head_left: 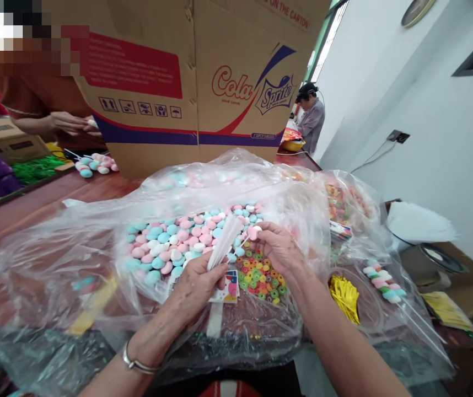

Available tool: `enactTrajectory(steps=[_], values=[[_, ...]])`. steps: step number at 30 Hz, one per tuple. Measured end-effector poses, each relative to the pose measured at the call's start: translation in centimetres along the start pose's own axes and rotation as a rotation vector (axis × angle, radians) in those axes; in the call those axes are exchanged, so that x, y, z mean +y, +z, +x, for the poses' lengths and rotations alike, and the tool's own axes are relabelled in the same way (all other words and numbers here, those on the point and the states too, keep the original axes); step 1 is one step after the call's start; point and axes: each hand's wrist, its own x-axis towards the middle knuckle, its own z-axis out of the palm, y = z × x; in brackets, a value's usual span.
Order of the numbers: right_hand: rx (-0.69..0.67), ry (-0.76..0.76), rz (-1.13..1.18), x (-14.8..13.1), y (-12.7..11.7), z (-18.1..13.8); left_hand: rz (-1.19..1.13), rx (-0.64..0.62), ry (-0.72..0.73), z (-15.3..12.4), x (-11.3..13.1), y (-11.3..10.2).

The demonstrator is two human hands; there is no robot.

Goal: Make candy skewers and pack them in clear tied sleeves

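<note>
My left hand is closed round a bundle of white sticks that fans upward, with a small printed card under its fingers. My right hand pinches a pink round candy at the tip of one stick. Both hands hover over an open clear plastic bag holding a heap of pink, blue and white candies and a pile of small coloured ring candies.
A large Cola Sprite carton stands behind the bag. To the right lie gold twist ties, a finished candy skewer and another bag of ring candies. A person's hands work at far left; another person stands behind.
</note>
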Motion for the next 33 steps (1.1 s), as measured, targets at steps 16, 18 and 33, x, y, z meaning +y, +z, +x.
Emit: enactTrajectory(steps=[16, 18, 33], values=[[-0.052, 0.052, 0.278, -0.8, 0.6, -0.4, 0.073, -0.011, 0.046, 0.1, -0.8, -0.2], [-0.058, 0.046, 0.251, -0.8, 0.6, -0.4, 0.079, -0.012, 0.041, 0.2, -1.0, -0.2], [-0.071, -0.050, -0.087, 0.9, 1.2, -0.6, 0.083, 0.138, 0.022, -0.4, -1.0, 0.9]])
